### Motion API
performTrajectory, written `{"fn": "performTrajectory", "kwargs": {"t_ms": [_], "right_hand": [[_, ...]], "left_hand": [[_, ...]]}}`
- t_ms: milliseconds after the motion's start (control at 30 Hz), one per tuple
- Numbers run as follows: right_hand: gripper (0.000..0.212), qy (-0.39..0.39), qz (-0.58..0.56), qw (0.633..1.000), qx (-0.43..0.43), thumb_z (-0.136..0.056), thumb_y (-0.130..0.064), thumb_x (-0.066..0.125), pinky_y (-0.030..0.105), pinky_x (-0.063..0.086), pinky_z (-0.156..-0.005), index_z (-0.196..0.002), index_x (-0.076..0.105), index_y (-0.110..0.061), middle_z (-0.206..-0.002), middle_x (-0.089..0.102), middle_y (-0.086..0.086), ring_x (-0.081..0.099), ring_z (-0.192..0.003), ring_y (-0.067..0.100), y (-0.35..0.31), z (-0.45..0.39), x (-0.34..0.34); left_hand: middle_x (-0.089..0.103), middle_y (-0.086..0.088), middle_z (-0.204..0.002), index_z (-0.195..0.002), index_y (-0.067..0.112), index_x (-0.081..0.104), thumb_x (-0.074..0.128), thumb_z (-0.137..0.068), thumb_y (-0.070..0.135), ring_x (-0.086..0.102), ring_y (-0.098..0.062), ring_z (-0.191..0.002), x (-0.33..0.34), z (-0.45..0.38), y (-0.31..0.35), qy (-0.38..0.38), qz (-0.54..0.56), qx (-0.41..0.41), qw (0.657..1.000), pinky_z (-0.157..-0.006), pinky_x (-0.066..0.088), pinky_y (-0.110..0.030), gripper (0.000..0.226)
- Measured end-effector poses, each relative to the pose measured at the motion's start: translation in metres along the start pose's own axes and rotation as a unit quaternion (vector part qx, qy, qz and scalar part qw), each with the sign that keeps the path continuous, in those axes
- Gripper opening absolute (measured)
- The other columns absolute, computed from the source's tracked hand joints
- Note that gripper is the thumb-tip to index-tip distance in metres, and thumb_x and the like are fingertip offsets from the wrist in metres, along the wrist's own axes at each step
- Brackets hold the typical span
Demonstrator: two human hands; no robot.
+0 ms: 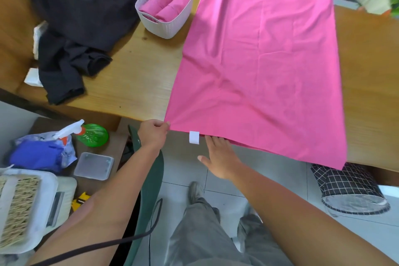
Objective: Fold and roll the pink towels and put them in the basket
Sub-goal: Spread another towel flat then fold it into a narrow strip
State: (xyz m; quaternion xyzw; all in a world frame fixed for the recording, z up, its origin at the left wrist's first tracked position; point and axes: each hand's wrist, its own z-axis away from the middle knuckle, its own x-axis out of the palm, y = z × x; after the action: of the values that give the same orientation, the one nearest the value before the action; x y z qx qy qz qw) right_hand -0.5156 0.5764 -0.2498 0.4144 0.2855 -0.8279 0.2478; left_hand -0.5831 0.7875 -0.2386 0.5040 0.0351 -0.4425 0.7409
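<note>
A large pink towel (259, 67) lies spread flat on the wooden table (133, 80), its near edge hanging over the table's front with a white tag (194, 137) on it. My left hand (153, 134) pinches the towel's near left corner. My right hand (220, 157) is open, its straight fingers reaching to the near edge just right of the tag. A white basket (170, 26) at the back left of the towel holds two rolled pink towels (166, 4).
A heap of black cloth (86, 17) covers the table's left part. A low side table at left holds a green spray bottle (90, 135), a clear box (94, 165) and blue gloves. A checked bag (347, 188) stands on the floor at right.
</note>
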Motion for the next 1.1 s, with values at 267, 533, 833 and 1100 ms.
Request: {"fn": "performTrajectory", "kwargs": {"t_ms": [267,533,833,1100], "right_hand": [[0.083,-0.019,-0.01,0.984,0.176,-0.097,-0.069,0.01,0.049,0.04,-0.105,-0.14,0.048,-0.01,-0.137,0.057,0.02,0.053,-0.126,0.037,0.073,0.014,-0.01],[0.057,0.0,0.005,0.97,0.245,-0.105,-0.052,0.027,0.049,0.035,-0.113,-0.145,0.048,-0.018,-0.146,0.051,0.014,0.045,-0.135,0.037,0.161,0.049,-0.009],[0.047,0.034,-0.006,0.974,0.223,-0.105,-0.047,0.033,0.046,0.04,-0.108,-0.141,0.053,-0.024,-0.138,0.058,0.008,0.049,-0.13,0.032,0.181,0.065,-0.002],[0.039,0.07,-0.049,0.976,0.201,-0.103,-0.047,0.038,0.038,0.049,-0.087,-0.124,0.062,-0.026,-0.117,0.067,0.003,0.06,-0.105,0.03,0.201,0.079,0.003]], "left_hand": [[0.07,0.001,-0.072,-0.063,0.016,0.067,0.078,-0.088,0.02,0.071,-0.022,-0.082,-0.004,-0.003,0.001,0.0,-0.004,-0.012,1.0,-0.079,0.053,-0.032,0.028],[0.066,0.006,-0.067,-0.061,0.019,0.065,0.075,-0.09,0.024,0.064,-0.013,-0.072,0.004,-0.005,-0.006,0.036,-0.053,0.017,0.998,-0.081,0.05,-0.029,0.031],[0.053,-0.015,-0.113,-0.11,0.008,0.056,0.069,-0.091,0.021,0.049,-0.03,-0.102,0.036,0.019,0.015,0.053,-0.316,0.281,0.905,-0.087,0.041,-0.042,0.027],[0.001,-0.008,-0.169,-0.16,0.019,0.019,0.037,-0.107,0.042,-0.004,-0.033,-0.155,0.179,0.064,0.055,-0.213,-0.401,0.43,0.78,-0.122,0.0,-0.053,0.061]]}}
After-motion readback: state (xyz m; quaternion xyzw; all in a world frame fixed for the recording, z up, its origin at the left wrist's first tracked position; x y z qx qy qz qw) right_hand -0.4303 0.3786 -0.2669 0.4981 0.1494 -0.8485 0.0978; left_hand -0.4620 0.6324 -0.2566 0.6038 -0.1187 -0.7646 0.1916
